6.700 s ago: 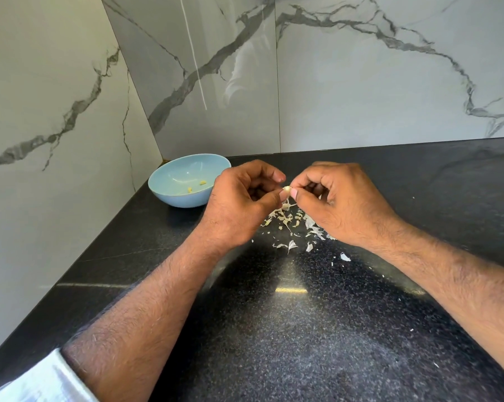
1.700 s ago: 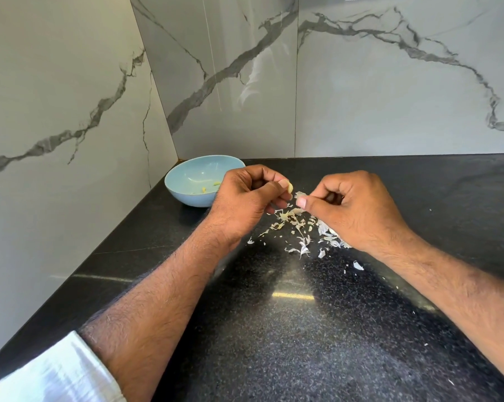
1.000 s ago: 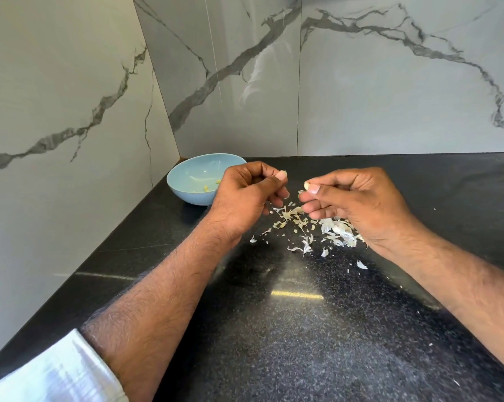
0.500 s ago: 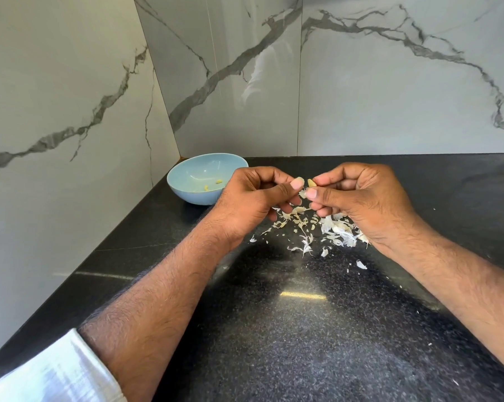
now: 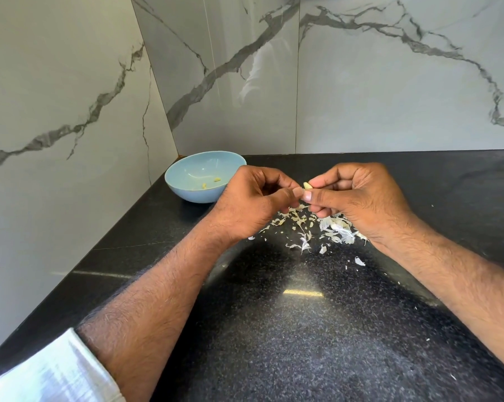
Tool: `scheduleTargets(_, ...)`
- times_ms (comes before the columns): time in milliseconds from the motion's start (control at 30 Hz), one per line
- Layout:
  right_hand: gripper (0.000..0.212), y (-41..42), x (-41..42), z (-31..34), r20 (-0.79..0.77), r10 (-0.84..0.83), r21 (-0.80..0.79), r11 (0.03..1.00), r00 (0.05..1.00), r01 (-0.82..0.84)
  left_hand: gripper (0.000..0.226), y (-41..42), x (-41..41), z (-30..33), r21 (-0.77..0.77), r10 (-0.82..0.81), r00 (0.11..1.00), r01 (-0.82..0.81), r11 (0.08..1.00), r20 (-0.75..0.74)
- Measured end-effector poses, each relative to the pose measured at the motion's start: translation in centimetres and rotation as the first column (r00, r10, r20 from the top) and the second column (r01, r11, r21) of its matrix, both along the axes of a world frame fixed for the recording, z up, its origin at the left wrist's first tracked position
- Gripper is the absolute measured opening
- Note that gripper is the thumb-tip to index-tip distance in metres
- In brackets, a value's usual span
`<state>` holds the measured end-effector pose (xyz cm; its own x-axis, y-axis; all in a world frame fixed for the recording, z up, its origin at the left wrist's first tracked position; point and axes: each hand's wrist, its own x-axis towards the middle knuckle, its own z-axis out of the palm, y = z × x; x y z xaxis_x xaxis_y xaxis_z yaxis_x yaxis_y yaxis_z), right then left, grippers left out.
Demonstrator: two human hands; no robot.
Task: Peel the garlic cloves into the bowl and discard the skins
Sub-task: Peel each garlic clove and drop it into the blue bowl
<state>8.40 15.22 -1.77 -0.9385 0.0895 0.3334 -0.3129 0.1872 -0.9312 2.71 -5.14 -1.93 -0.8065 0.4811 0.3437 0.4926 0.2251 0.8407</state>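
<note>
A small pale garlic clove (image 5: 307, 185) is pinched between the thumb and forefinger of my right hand (image 5: 358, 198). My left hand (image 5: 250, 204) is curled beside it, its thumb tip touching my right thumb just under the clove. Both hands hover above a scatter of white garlic skins (image 5: 317, 227) on the black counter. A light blue bowl (image 5: 187, 192) stands to the left of my left hand, near the wall corner. Two peeled cloves (image 5: 211, 182) lie inside it.
The black speckled counter (image 5: 303, 329) stretches toward me and to the right. Marble walls (image 5: 70, 111) close off the left side and the back. Small skin flakes (image 5: 359, 261) lie apart from the main pile.
The clove was in my left hand and has passed to my right hand's pinch. My hands came together over the skins. The pile of skins under my right hand grew.
</note>
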Motion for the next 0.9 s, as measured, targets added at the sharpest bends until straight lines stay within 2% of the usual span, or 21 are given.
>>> scheduleTargets(133, 0.029, 0.0, -0.1, -0.2, -0.001, 0.008, 0.023, 1.0, 1.0, -0.008, 0.013, 0.0, 0.0, 0.1, -0.054, 0.007, 0.999, -0.01, 0.998, -0.048)
scheduleTargets(233, 0.027, 0.2, -0.1, -0.1, 0.018, 0.037, -0.05, 0.998, 0.999, -0.037, 0.015, -0.1, 0.1, 0.3, -0.066, 0.032, 0.999, -0.035, 0.997, -0.036)
scheduleTargets(400, 0.011, 0.7, -0.2, 0.0, 0.109, 0.102, -0.131, 0.988, 0.989, -0.087, 0.033, -0.4, 0.0, 0.9, -0.121, 0.193, 0.98, -0.197, 0.973, -0.043)
scheduleTargets(533, 0.012, 1.0, -0.4, -0.3, 0.147, 0.138, -0.18, 0.977, 0.98, -0.111, 0.045, -0.8, -0.2, 1.2, -0.194, 0.285, 0.957, -0.291, 0.937, -0.056)
scheduleTargets(600, 0.014, 1.2, -0.7, -0.2, 0.141, 0.141, -0.188, 0.976, 0.98, -0.113, 0.038, -1.0, -0.6, 0.9, -0.205, 0.294, 0.95, -0.309, 0.929, -0.101)
scheduleTargets(700, 0.021, 1.3, -1.1, -0.1, 0.131, 0.134, -0.18, 0.978, 0.982, -0.11, 0.022, -1.1, -0.9, 0.3, -0.225, 0.232, 0.968, -0.249, 0.942, -0.097)
scheduleTargets(833, 0.023, 1.1, -1.2, 0.0, 0.172, 0.122, -0.241, 0.967, 0.978, -0.079, 0.022, -1.0, -0.7, 0.2, -0.293, 0.207, 0.97, -0.237, 0.926, -0.131)
scheduleTargets(900, 0.035, 1.2, -1.2, -0.2, 0.183, 0.063, -0.153, 0.988, 0.981, -0.035, 0.022, -1.1, -0.7, 0.4, -0.283, 0.215, 0.969, -0.241, 0.928, -0.119)
